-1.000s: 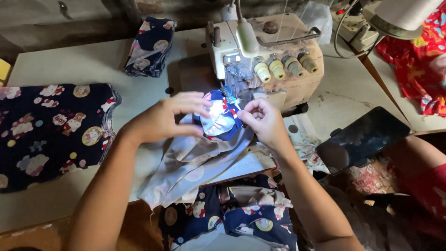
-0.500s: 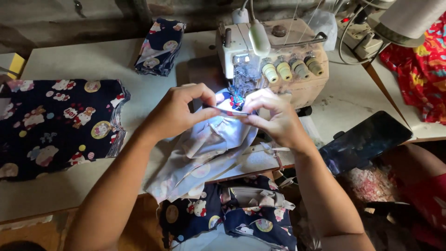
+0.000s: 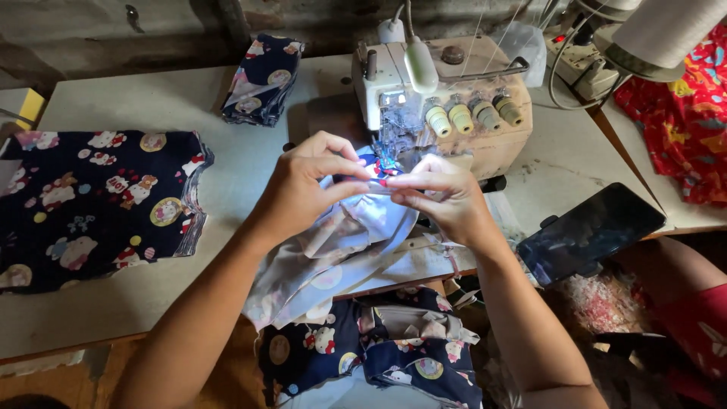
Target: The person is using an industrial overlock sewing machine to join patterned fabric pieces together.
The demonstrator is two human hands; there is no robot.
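1. Fabric piece [image 3: 356,227], navy cartoon print with pale underside up, brought closer to the overlock machine [image 3: 439,98] than a second ago, edge now right at the presser foot [image 3: 390,148].
2. Left hand [image 3: 307,189] pinched shut on the fabric's folded edge.
3. Right hand [image 3: 443,197] likewise pinched on that edge, fingertips nearly touching the left's.
4. Judged aligned and ready for feeding.
5. Stacked cut panels [image 3: 91,204] lay left; dark phone [image 3: 591,231] rested right.

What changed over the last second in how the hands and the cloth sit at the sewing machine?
Both hands, left hand and right hand, carried the pinched cloth piece up toward the sewing machine, its edge now close to the needle area. Neither hand let go. The stack of printed fabric and the phone lie as before.
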